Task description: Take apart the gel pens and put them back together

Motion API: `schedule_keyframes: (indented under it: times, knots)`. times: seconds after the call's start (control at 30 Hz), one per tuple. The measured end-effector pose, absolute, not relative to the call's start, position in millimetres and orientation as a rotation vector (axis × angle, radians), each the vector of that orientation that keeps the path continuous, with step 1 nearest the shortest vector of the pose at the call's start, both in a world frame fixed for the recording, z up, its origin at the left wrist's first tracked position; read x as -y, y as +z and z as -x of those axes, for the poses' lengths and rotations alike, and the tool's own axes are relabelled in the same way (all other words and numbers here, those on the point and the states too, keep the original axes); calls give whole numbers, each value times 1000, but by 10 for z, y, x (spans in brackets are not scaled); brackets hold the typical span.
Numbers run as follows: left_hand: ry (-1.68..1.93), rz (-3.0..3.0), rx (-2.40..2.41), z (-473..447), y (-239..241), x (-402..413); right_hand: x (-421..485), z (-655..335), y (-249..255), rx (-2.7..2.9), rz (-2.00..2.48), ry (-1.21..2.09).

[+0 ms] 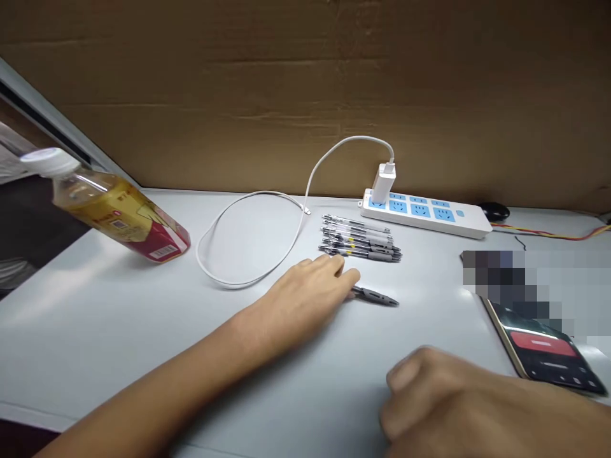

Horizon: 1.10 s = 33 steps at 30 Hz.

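Note:
My left hand (317, 286) rests on the desk with its fingers closed round a pen (377, 296). Only the dark grip and tip of this pen stick out to the right; the rest is under the fingers. Just beyond that hand, several clear-barrelled pens (358, 236) lie side by side in a row, tips pointing right. Close to the camera, my right hand (458, 401) is curled, with the thumb against the fingers. Its palm side is hidden, so whatever it may hold does not show.
A white power strip (427, 219) carries a plugged-in charger (384, 184), whose white cable (229, 284) loops across the desk. At left stands a drink bottle (124, 216). A phone (539, 356), partly pixelated, lies at right. A cardboard wall (267, 95) closes off the back.

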<state>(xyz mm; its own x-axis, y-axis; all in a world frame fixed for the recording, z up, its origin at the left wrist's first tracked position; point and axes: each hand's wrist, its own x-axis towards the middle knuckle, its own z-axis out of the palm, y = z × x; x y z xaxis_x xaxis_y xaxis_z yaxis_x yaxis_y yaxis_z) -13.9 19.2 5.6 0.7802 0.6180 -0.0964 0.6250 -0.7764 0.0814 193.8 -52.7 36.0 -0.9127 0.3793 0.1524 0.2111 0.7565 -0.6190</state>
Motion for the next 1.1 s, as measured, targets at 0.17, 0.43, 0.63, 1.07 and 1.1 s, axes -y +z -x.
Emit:
schedule_keyframes:
  times: [0.17, 0.43, 0.63, 1.07, 1.1]
  knots:
    - [-121, -2796, -975, 156, 66, -222, 429, -2113, 3, 2351, 1387, 105]
    - [-230, -2788, -987, 14, 128, -91, 377, -2344, -167, 2176, 1470, 730]
    - [-155, -2820, -981, -34, 83, -22, 435, -2273, -182, 2098, 1479, 748]
    - [-80, -2836, -1025, 57, 99, -162, 396, -2360, -321, 2225, 1384, 489]
    - [-78, -2853, -1024, 65, 104, -169, 403, -2357, -331, 2264, 1400, 482]
